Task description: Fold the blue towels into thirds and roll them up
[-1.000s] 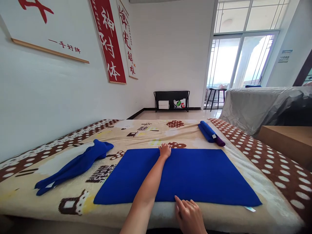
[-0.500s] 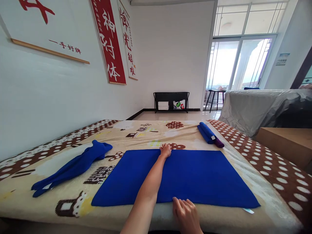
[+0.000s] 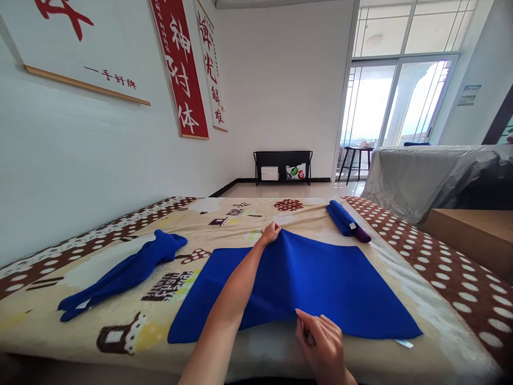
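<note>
Blue cloth (image 3: 332,283) lies across the lower centre of the frame, on a cream patterned blanket (image 3: 256,353). Its middle section is raised into a ridge between my two hands; both side portions lie nearly flat. My left hand (image 3: 271,233) is clamped on the far edge, fingers closed over the fabric. My right hand (image 3: 323,334), nearer the bottom of the frame, is clamped on the near edge, with thumb and forefinger pinched together on the material. A white tag (image 3: 404,343) projects from under the near edge, close to the right corner. Positions of adjacent items: a crumpled cloth (image 3: 132,267) rests at the left of the frame, apart from the sheet I hold; a blue roll (image 3: 340,216) rests right of centre, beyond the far edge, with a purple roll (image 3: 363,234) at its near end. A cardboard box (image 3: 473,235) is located at the right margin. A black rack (image 3: 280,159) stands against the back wall, upper centre, and carries a white box (image 3: 270,173).
</note>
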Demonstrator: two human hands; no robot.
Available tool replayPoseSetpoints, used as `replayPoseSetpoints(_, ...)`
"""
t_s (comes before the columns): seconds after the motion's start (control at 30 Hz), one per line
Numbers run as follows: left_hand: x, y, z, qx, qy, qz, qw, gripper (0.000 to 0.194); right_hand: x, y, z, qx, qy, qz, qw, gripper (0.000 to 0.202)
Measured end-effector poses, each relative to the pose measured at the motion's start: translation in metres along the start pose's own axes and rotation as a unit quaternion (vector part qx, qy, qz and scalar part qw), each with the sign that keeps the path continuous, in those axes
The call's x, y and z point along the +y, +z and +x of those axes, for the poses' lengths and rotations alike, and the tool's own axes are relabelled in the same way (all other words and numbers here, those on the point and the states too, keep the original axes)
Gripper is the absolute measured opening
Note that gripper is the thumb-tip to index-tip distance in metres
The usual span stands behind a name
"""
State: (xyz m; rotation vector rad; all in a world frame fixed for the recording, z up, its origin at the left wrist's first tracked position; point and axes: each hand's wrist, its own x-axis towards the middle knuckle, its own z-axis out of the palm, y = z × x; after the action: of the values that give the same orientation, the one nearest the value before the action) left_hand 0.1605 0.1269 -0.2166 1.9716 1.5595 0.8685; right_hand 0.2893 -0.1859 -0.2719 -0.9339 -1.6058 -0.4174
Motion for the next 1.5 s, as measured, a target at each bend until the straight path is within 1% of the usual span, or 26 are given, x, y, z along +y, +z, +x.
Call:
replayPoseSetpoints(0.1, 0.011, -0.031, 0.001, 0.028, 0.019, -0.1, 0.994, 0.036, 0.013, -0.026, 0.037, 0.018, 0.025, 0.0, 1.0, 0.017)
replayPoseSetpoints(0.17, 0.02, -0.056, -0.001, 0.052, 0.033, -0.163, 0.985, 0.035, 0.027, -0.043, 0.066, 0.038, 0.079, -0.026, 0.996, 0.013)
replayPoseSetpoints(0.23, 0.028, -0.084, -0.006, 0.07, 0.05, -0.223, 0.971, 0.033, 0.043, -0.059, 0.1, 0.053, 0.146, -0.041, 0.987, 0.019)
replayPoseSetpoints(0.27, 0.033, -0.098, -0.009, 0.075, 0.06, -0.25, 0.963, 0.032, 0.051, -0.066, 0.117, 0.055, 0.18, -0.031, 0.982, 0.024)
replayPoseSetpoints(0.33, 0.043, -0.126, -0.018, 0.081, 0.084, -0.3, 0.947, 0.032, 0.068, -0.078, 0.153, 0.049, 0.23, 0.034, 0.971, 0.03)
replayPoseSetpoints(0.4, 0.055, -0.153, -0.029, 0.081, 0.11, -0.339, 0.931, 0.034, 0.082, -0.088, 0.187, 0.041, 0.255, 0.111, 0.96, 0.034)
replayPoseSetpoints(0.43, 0.061, -0.165, -0.035, 0.079, 0.122, -0.354, 0.924, 0.035, 0.089, -0.092, 0.202, 0.045, 0.264, 0.129, 0.955, 0.037)
replayPoseSetpoints(0.5, 0.074, -0.188, -0.05, 0.07, 0.144, -0.373, 0.914, 0.036, 0.101, -0.098, 0.228, 0.058, 0.277, 0.133, 0.95, 0.042)
replayPoseSetpoints(0.57, 0.087, -0.206, -0.066, 0.054, 0.166, -0.382, 0.908, 0.038, 0.111, -0.103, 0.247, 0.064, 0.288, 0.137, 0.946, 0.042)
replayPoseSetpoints(0.67, 0.105, -0.228, -0.089, 0.032, 0.194, -0.38, 0.904, 0.04, 0.126, -0.107, 0.265, 0.041, 0.304, 0.223, 0.925, 0.031)
replayPoseSetpoints(0.77, 0.117, -0.242, -0.105, 0.032, 0.194, -0.366, 0.91, 0.037, 0.138, -0.108, 0.275, 0.02, 0.32, 0.322, 0.891, 0.021)
replayPoseSetpoints(0.87, 0.121, -0.253, -0.115, 0.053, 0.182, -0.344, 0.92, 0.035, 0.142, -0.107, 0.279, 0.011, 0.345, 0.372, 0.862, 0.015)
replayPoseSetpoints(0.93, 0.122, -0.257, -0.119, 0.07, 0.175, -0.331, 0.924, 0.034, 0.14, -0.104, 0.28, 0.002, 0.354, 0.387, 0.852, 0.016)
replayPoseSetpoints(1.1, 0.119, -0.261, -0.124, 0.119, 0.171, -0.319, 0.925, 0.024, 0.134, -0.097, 0.274, -0.008, 0.342, 0.369, 0.864, 0.027)
replayPoseSetpoints(1.23, 0.113, -0.262, -0.123, 0.168, 0.156, -0.283, 0.931, 0.027, 0.135, -0.092, 0.273, -0.013, 0.336, 0.353, 0.873, 0.027)
replayPoseSetpoints(1.33, 0.111, -0.265, -0.124, 0.175, 0.152, -0.261, 0.937, 0.028, 0.137, -0.089, 0.277, -0.023, 0.329, 0.33, 0.885, 0.028)
replayPoseSetpoints(1.5, 0.11, -0.271, -0.127, 0.165, 0.151, -0.25, 0.942, 0.027, 0.139, -0.082, 0.286, -0.036, 0.307, 0.313, 0.898, 0.028)
